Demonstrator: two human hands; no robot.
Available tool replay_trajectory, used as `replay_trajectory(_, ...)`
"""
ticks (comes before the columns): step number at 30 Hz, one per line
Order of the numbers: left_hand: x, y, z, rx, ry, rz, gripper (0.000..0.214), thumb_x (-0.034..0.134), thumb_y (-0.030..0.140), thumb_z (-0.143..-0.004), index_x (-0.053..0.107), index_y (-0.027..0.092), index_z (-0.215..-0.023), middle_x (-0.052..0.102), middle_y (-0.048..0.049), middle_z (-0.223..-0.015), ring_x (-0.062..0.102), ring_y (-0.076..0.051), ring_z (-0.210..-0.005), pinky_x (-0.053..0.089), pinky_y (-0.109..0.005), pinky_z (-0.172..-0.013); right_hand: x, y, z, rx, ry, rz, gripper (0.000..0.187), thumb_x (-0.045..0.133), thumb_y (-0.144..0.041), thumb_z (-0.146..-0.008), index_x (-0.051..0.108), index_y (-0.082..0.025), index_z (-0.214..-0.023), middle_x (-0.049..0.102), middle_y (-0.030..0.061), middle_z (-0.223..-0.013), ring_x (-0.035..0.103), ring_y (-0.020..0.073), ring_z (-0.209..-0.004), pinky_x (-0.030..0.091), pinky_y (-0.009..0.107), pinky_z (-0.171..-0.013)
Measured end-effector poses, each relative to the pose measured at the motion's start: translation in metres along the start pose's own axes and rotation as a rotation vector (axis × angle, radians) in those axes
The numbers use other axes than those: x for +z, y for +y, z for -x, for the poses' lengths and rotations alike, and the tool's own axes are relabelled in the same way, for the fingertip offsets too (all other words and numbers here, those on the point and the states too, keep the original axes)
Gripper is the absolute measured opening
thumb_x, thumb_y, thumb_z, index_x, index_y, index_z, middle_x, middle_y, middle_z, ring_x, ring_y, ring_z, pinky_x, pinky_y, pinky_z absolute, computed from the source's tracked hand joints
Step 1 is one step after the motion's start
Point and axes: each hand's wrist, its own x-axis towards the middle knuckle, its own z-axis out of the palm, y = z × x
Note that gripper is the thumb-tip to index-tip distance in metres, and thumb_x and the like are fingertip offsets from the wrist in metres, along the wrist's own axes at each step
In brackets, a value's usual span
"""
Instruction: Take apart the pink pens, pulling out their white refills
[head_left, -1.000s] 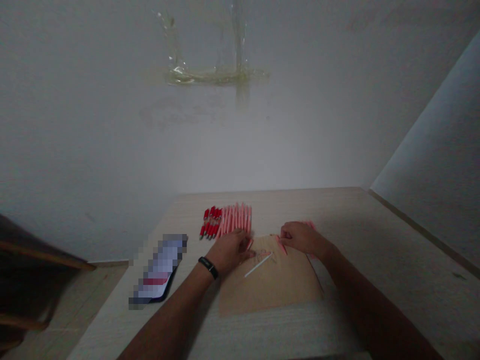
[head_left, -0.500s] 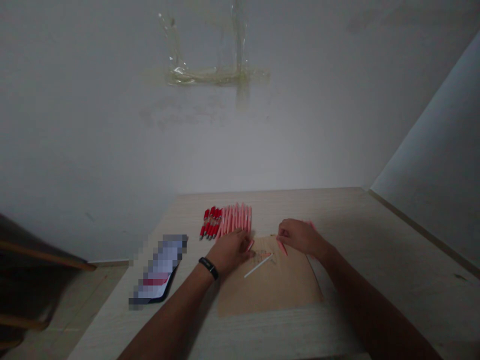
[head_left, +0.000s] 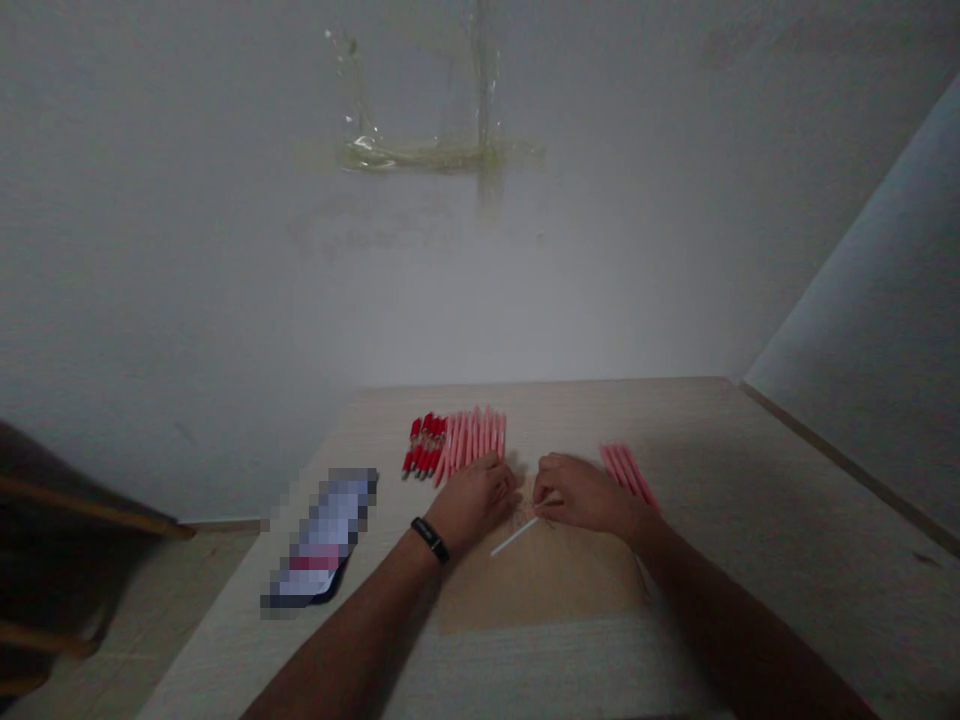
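Where the head view looks down on the table (head_left: 750, 520), a thin white rod (head_left: 513, 538) is seen lying on a brown sheet (head_left: 540, 585), its long axis slanted from near-left to far-right. Its far end is met by the fingertips of the right hand (head_left: 583, 494), which is placed just to the right of it; the near end lies free, below the left hand (head_left: 480, 497) and apart from it. The right hand is thus found the nearer to the rod. Both hands are held knuckles-up with fingers curled in, close together at the sheet's far edge. Whether the rod's tip is pinched or only touched by the right hand cannot be told, and whatever is enclosed in the left hand is hidden. A row of pink barrels (head_left: 474, 440) is laid just beyond the left hand, with red pieces (head_left: 422, 447) to its left; a smaller pink group (head_left: 628, 472) is set behind the right hand.
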Motion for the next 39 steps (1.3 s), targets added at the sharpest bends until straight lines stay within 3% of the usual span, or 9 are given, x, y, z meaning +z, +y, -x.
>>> replay_trajectory(14,0.011,0.006,-0.002,0.053,-0.078,-0.096,0.009,0.059,0.019,-0.084,0.066,0.021,-0.09,0.056,-0.0061,-0.096,0.056,-0.018,-0.087,0.042,-0.027,-0.073,-0.002,-0.006,-0.004,0.059,-0.032,-0.01,0.005,0.072,-0.018,-0.077,0.072,-0.019,-0.082,0.064,0.0028,-0.087,0.058,0.0167,-0.083,0.038,0.025,-0.07)
replay_trajectory(26,0.01,0.009,-0.002,0.021,-0.082,-0.093,0.007,0.061,0.022,-0.084,0.067,0.02,-0.086,0.057,-0.0066,-0.096,0.056,-0.019,-0.087,0.044,-0.028,-0.074,0.0,0.004,0.0,0.065,-0.024,0.007,0.007,0.068,-0.017,-0.078,0.07,-0.019,-0.085,0.064,0.0035,-0.09,0.058,0.0175,-0.084,0.038,0.026,-0.073)
replay_trajectory(39,0.012,0.009,-0.003,0.036,-0.076,-0.1,0.006,0.062,0.022,-0.083,0.068,0.022,-0.085,0.057,-0.0055,-0.094,0.056,-0.018,-0.087,0.042,-0.028,-0.071,-0.007,-0.009,-0.002,0.085,-0.04,-0.013,0.007,0.068,-0.014,-0.074,0.068,-0.019,-0.078,0.064,0.0036,-0.085,0.057,0.0166,-0.078,0.037,0.024,-0.066)
